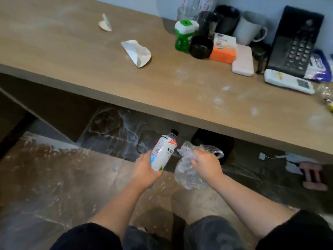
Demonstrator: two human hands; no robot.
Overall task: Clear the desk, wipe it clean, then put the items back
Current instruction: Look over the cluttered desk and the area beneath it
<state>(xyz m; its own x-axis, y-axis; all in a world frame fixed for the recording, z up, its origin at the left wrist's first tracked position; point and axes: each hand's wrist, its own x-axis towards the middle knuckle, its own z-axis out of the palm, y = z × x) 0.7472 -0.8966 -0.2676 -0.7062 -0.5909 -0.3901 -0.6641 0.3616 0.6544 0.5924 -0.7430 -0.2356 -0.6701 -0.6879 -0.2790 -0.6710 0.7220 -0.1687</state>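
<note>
My left hand (145, 168) grips a plastic bottle (164, 151) with a white label and black cap, tilted up to the right, below the desk's front edge. Beside it my right hand (207, 162) clutches a crumpled clear plastic bag (187, 175). Both are held over the floor, in front of the wooden desk (126, 82). White dust smears the desk top. Two crumpled paper pieces lie on it, a larger one (137, 52) and a smaller one (105, 24).
At the desk's back right stand a green bottle (183, 35), a black cup (201, 47), an orange-and-white pack (224, 49), a pink case (243, 61), a white mug (249, 29), a black phone (297, 44) and a white remote (288, 81). A pink dumbbell (312, 175) lies on the floor.
</note>
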